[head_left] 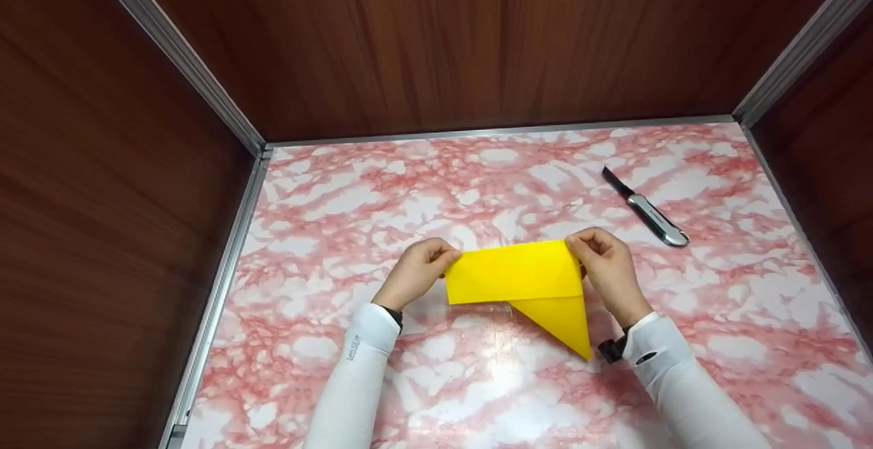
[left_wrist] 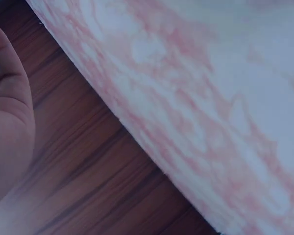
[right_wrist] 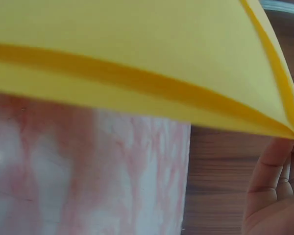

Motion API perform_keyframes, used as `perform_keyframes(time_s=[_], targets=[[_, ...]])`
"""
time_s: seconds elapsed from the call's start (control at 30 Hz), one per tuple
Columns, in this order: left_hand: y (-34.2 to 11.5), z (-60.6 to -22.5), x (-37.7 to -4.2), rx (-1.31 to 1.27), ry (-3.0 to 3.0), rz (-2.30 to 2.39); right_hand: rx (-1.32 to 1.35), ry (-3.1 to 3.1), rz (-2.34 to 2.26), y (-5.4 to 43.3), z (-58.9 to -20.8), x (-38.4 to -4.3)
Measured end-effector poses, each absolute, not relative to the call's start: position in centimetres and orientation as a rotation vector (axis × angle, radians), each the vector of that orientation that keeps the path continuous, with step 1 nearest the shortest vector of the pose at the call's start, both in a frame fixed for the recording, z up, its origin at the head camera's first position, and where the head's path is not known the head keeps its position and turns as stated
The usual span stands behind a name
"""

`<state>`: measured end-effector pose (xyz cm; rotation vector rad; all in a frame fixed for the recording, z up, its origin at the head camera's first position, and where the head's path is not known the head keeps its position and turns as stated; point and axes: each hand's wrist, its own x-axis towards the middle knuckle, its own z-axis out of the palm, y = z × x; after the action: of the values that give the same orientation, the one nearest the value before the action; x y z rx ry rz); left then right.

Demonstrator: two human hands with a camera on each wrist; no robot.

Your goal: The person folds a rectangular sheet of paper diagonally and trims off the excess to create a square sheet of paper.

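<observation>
Both hands hold up a folded sheet of yellow paper (head_left: 515, 273) by its two upper corners, in the middle of the head view. My left hand (head_left: 417, 273) pinches the left corner between thumb and fingers. At the right corner, my right hand (head_left: 609, 273) pinches the paper the same way. A pointed flap hangs below the straight band on the right side. In the right wrist view the yellow paper (right_wrist: 137, 58) fills the top, its folded layers slightly apart, with fingers (right_wrist: 272, 166) at its corner. Only part of the left hand (left_wrist: 10, 112) shows in the left wrist view.
A utility knife (head_left: 648, 211) with a dark blade end and a silver-and-black handle lies to the right, beyond my right hand. The red-and-white marbled table (head_left: 382, 190) is bordered by dark wood panels (head_left: 436, 46) with metal edge strips at the back and sides.
</observation>
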<state>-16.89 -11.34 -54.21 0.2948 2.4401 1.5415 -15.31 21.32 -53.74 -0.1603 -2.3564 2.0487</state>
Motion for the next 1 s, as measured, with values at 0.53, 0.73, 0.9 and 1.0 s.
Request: perform_keyframes(time_s=[0.53,0.73,0.9,1.0], targets=[[-10.7,-59.1,-17.7,-0.126,2.352,1.675,-0.447,-2.697,1.961,21.5,-59.2,-16.9],[-10.4,-60.6,-18.2,-0.257,2.598,1.491,-0.456,-2.799,1.85,21.4,-60.5,-17.6],[-10.1,-61.2,-18.4,-0.288,2.731,1.323,-0.364,-2.886,1.651,21.2,-60.8,-18.0],[-9.9,-61.3,-18.4,-0.26,2.786,1.249,-0.326,-2.95,1.513,21.1,-60.9,-18.2]])
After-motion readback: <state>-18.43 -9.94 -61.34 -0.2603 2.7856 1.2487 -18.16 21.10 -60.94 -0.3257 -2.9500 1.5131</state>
